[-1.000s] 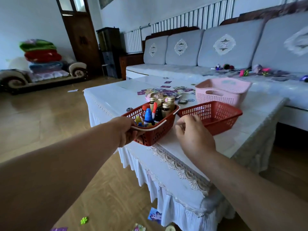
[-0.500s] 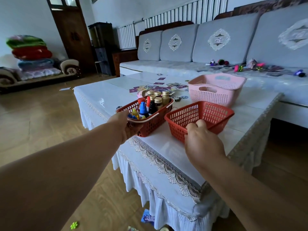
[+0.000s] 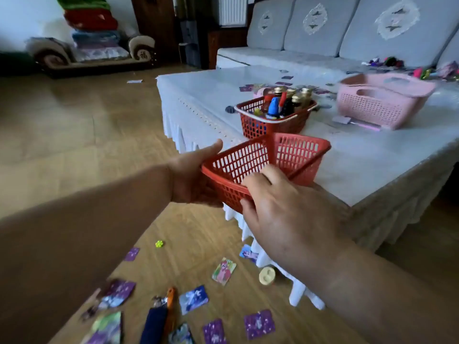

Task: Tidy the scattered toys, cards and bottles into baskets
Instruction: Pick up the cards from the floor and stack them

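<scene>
Both hands hold the empty red basket (image 3: 267, 167) off the desk (image 3: 372, 170) edge: left hand (image 3: 192, 180) cupping its side, right hand (image 3: 280, 207) gripping the near rim. Judgement: lower it level onto the floor (image 3: 74, 135) beside the scattered cards (image 3: 223, 270), opening upward.

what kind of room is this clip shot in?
Most likely a home living room: a long grey cushioned sofa behind a low table under a white lace-edged cloth, a white wall radiator, and a wooden floor strewn with picture cards.
</scene>
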A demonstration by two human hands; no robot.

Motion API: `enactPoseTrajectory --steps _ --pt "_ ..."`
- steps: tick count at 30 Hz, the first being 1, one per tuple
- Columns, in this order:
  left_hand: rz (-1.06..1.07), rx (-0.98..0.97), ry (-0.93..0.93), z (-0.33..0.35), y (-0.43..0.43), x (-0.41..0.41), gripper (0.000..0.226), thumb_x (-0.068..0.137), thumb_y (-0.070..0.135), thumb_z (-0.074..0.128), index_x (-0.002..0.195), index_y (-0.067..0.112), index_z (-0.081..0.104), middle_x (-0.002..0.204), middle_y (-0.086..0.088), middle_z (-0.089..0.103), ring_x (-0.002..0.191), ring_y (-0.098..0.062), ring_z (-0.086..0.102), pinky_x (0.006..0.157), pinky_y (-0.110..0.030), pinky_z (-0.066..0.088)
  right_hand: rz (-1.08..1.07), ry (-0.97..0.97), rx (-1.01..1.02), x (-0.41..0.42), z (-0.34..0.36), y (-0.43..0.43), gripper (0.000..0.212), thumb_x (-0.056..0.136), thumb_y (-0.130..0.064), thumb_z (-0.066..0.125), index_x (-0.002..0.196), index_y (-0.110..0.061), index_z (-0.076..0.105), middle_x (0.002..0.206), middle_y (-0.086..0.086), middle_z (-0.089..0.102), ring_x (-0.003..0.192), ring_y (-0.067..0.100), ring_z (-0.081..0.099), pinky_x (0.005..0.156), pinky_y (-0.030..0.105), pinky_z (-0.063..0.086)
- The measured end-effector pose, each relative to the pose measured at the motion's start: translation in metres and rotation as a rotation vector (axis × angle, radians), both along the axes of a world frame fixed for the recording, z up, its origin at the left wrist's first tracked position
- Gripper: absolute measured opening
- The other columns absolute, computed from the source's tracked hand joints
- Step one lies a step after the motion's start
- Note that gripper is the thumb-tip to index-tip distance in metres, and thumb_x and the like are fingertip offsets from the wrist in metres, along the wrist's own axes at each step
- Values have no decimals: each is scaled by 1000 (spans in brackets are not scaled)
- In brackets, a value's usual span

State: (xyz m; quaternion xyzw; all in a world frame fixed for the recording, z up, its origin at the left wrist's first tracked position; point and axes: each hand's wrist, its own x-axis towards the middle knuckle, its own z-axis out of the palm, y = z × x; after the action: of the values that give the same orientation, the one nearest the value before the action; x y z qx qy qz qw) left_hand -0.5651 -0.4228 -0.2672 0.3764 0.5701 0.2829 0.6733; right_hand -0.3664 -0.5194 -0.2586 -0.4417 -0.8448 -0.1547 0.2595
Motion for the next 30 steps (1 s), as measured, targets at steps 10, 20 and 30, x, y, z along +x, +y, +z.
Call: enactPoseTrajectory --steps 10,20,30 --pt "598 -163 -46 -161 -178 -153 14 86 9 44 87 8 58 67 -10 65 54 -20 64 56 -32 58 431 23 -369 -118 -161 -33 47 76 -19 73 120 -19 54 119 0 47 85 16 65 64 26 52" --pt "1593 -319 195 -304 -396 -226 16 87 8 44 76 14 55 66 -4 60 57 -15 60 66 -32 47 801 -491 -862 -236 -328 -89 31 94 -33 53 123 -24 52 127 -4 40 103 23 58 80 39 48" --pt "2018 -556 130 -378 -517 -225 30 86 11 44 109 8 63 83 -10 66 61 -23 62 60 -32 51 1244 -586 -599 -292 -386 -142 23 67 -18 83 83 -16 67 82 4 63 76 26 63 60 33 52"
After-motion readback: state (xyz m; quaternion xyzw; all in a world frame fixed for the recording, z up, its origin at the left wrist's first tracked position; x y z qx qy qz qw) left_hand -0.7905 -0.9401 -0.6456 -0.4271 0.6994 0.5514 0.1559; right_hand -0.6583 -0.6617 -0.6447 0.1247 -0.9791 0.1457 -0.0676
